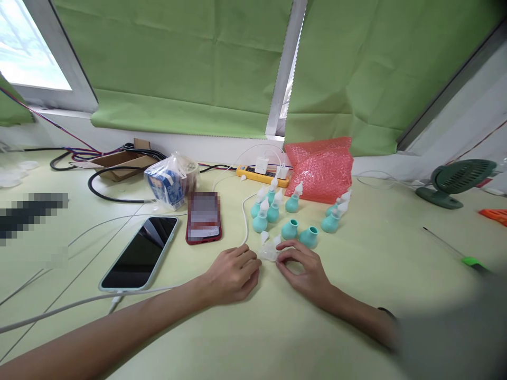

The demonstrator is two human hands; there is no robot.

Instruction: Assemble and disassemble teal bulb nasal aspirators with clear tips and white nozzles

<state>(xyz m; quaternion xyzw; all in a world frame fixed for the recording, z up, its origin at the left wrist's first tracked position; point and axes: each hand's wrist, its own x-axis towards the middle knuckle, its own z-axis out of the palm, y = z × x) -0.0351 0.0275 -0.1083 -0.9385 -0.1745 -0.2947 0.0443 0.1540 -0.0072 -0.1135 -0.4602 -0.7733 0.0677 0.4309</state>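
My left hand (236, 272) rests on the table with its fingers curled; anything inside them is hidden. My right hand (303, 269) pinches at a small translucent plastic piece (269, 250) lying between the hands; what exactly its fingertips hold is too small to tell. A white cone tip (264, 237) lies just behind that piece. Two teal bulbs with open necks, one (290, 229) and another (309, 237), stand behind my right hand. Several teal bulbs with clear tips (260, 219) stand further back, and more (330, 219) are at the right.
A light-cased phone (140, 253) and a red-cased phone (204, 217) lie to the left. Behind are a plastic-wrapped blue package (168, 184), a yellow power strip (247, 173) and a red bubble-wrap bag (320, 169). A green fan (461, 177) and a screwdriver (471, 262) are at right.
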